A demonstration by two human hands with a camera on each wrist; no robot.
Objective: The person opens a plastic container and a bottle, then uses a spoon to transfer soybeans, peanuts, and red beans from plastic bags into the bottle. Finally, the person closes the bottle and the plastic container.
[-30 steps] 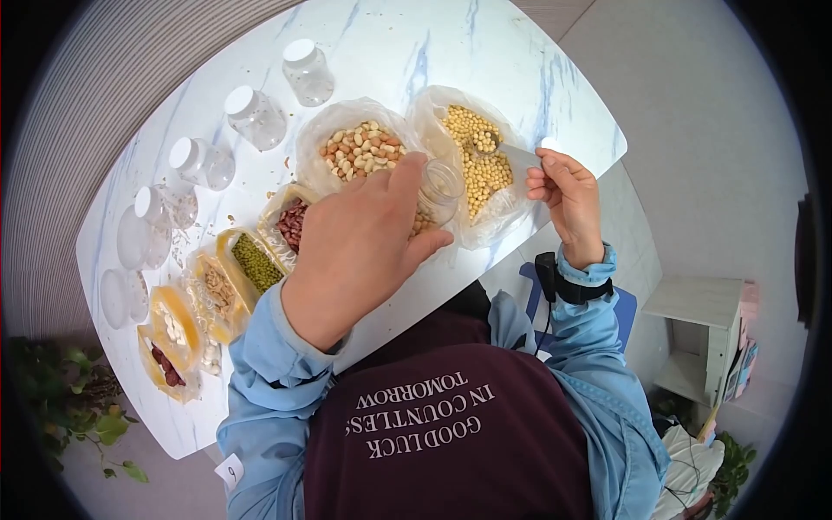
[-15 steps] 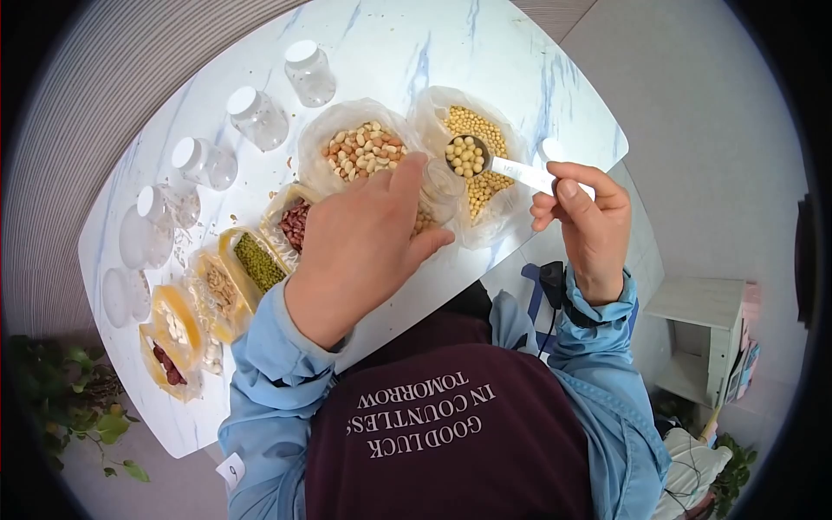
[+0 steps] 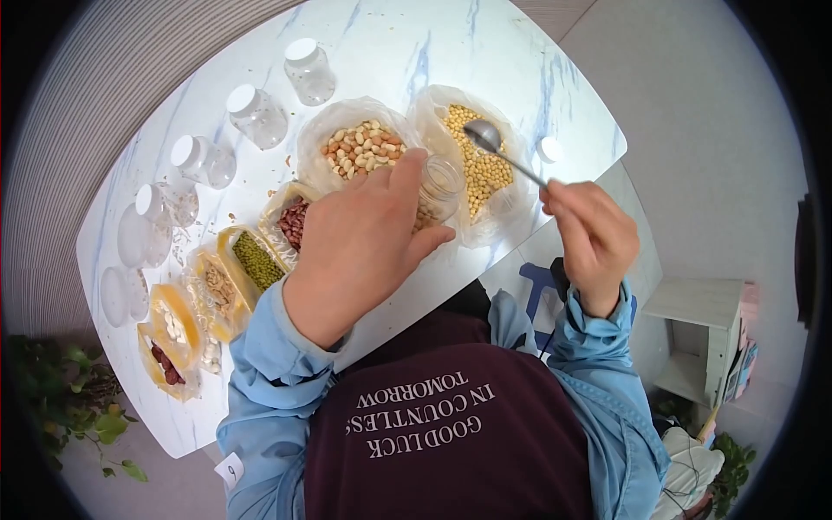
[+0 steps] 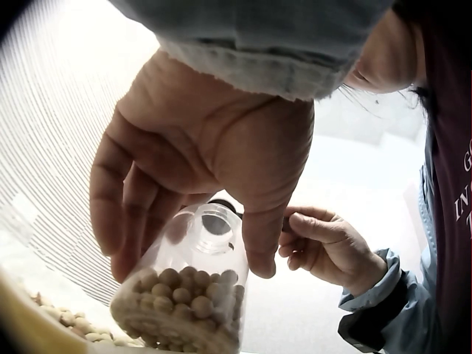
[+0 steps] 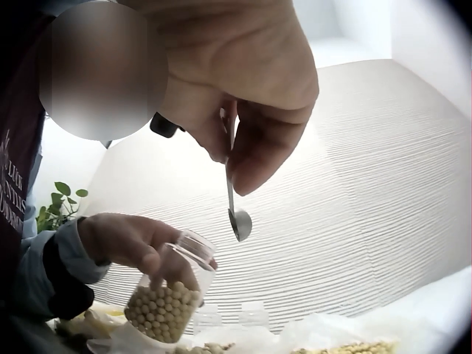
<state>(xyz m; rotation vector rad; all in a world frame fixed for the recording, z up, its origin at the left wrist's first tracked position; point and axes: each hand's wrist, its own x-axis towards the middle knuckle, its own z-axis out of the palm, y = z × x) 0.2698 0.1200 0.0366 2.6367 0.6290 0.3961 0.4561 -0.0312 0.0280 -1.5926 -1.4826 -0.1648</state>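
Clear lidless jar, tilted, partly filled with round pale beans, held between thumb and fingers of left hand. Metal measuring spoon pinched by right hand, bowl turned on side, apart from jar. Open translucent bag of yellow beans on bench.

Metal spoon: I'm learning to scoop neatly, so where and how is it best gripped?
Pinch the spoon handle near its end, likely best from the person's right: it is thin and runs from the bowl toward the right hand, so the bowl stays free.
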